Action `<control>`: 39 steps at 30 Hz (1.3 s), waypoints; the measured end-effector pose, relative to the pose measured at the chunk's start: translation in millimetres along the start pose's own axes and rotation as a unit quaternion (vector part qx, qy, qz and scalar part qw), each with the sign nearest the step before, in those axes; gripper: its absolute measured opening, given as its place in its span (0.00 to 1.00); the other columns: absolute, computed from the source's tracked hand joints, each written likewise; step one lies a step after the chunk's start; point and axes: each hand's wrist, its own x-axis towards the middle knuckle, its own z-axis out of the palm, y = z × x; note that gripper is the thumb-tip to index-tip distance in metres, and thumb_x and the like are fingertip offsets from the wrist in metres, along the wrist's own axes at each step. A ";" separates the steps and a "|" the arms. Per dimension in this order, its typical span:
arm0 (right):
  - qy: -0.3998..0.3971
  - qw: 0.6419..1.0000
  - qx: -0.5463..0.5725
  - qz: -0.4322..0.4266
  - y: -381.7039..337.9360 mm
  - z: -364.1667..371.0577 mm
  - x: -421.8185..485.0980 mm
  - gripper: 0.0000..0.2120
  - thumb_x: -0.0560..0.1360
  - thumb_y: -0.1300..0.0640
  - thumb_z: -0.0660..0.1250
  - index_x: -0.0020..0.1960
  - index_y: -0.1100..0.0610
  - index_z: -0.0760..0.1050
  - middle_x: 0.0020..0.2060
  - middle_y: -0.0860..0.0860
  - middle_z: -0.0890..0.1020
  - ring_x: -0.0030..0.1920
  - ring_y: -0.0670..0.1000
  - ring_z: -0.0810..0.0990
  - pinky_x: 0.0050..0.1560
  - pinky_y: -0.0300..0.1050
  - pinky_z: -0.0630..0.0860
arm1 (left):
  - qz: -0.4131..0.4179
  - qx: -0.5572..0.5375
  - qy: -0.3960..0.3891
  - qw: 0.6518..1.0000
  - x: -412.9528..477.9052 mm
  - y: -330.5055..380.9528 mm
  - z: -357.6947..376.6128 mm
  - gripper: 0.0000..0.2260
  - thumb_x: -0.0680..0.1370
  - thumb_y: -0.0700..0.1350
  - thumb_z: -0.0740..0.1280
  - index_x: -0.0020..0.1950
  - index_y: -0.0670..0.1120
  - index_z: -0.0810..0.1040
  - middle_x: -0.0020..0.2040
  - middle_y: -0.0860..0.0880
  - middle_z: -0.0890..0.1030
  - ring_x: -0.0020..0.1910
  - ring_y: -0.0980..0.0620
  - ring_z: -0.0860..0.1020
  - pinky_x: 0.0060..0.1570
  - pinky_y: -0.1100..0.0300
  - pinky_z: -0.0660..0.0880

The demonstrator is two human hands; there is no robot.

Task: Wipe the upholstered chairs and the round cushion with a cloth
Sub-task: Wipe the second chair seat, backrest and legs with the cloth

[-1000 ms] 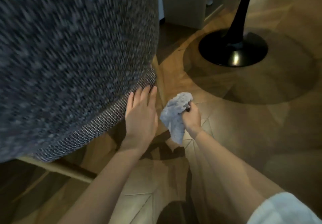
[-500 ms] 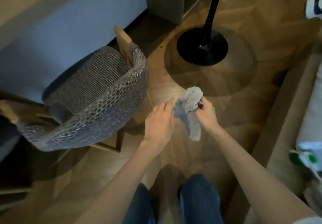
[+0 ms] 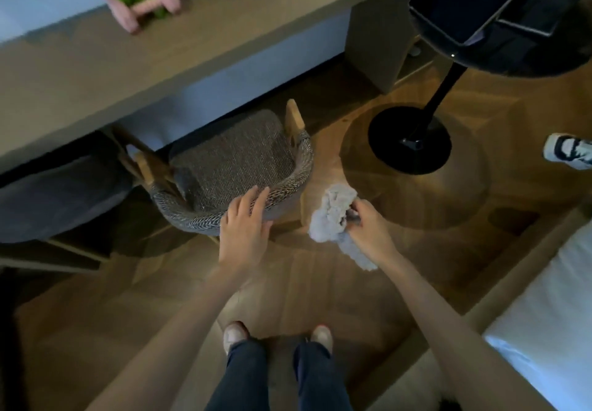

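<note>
Parquet floor beneath a long desk carries the upholstered chair, the left hand resting flat with straight fingers on its curved back, the right hand clutching the bunched grey cloth just beside it.

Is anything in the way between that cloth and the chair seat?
Nothing visible. The cloth, gripped by the right hand, hangs just right of the chair; only open floor lies between. The left hand touches the chair's back rim.
</note>
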 end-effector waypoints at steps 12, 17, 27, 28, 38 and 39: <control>-0.162 0.976 -0.129 -0.062 -37.5 87.3 93.6 0.17 0.76 0.62 0.65 0.65 0.57 0.73 0.58 0.56 0.80 0.57 0.56 0.77 0.52 0.37 0.68 | -0.142 -0.019 -0.144 0.979 24.9 -68.7 27.5 0.26 0.82 0.49 0.57 0.77 0.59 0.51 0.76 0.49 0.57 0.76 0.43 0.49 0.67 0.29 0.57; -0.174 0.969 -0.161 -0.072 -40.7 88.8 103.8 0.17 0.75 0.67 0.66 0.63 0.58 0.77 0.56 0.57 0.82 0.57 0.56 0.80 0.60 0.47 0.73 | -0.129 0.037 -0.117 0.984 25.2 -77.2 37.0 0.32 0.78 0.35 0.60 0.77 0.56 0.52 0.72 0.48 0.60 0.73 0.41 0.54 0.63 0.27 0.60; -0.249 0.951 -0.162 -0.091 -69.4 150.1 47.9 0.11 0.76 0.61 0.67 0.57 0.58 0.80 0.49 0.55 0.84 0.51 0.54 0.82 0.53 0.47 0.76 | -0.110 0.084 -0.126 0.982 -34.2 -156.0 29.7 0.30 0.80 0.42 0.63 0.76 0.59 0.52 0.73 0.52 0.60 0.74 0.45 0.53 0.65 0.32 0.61; -0.256 0.949 -0.159 -0.095 -73.0 160.2 40.2 0.09 0.76 0.61 0.67 0.55 0.59 0.81 0.47 0.54 0.85 0.49 0.53 0.82 0.50 0.44 0.76 | -0.113 0.095 -0.126 0.981 -42.9 -163.8 25.9 0.31 0.80 0.41 0.63 0.76 0.58 0.52 0.73 0.52 0.60 0.75 0.45 0.52 0.65 0.32 0.61; -0.399 0.914 -0.059 -0.050 -96.0 226.9 -12.5 0.12 0.75 0.57 0.67 0.58 0.55 0.77 0.52 0.53 0.83 0.56 0.52 0.80 0.60 0.56 0.75 | -0.265 0.052 -0.106 0.957 -90.2 -205.7 -3.9 0.30 0.75 0.30 0.60 0.74 0.50 0.62 0.75 0.49 0.61 0.77 0.44 0.48 0.70 0.34 0.47; -0.403 0.913 -0.052 -0.047 -93.1 224.2 -11.4 0.13 0.75 0.57 0.67 0.59 0.51 0.76 0.53 0.51 0.83 0.57 0.51 0.79 0.61 0.57 0.74 | -0.275 0.046 -0.104 0.955 -88.4 -201.3 -5.7 0.29 0.74 0.30 0.60 0.74 0.49 0.63 0.74 0.48 0.62 0.77 0.43 0.50 0.71 0.34 0.45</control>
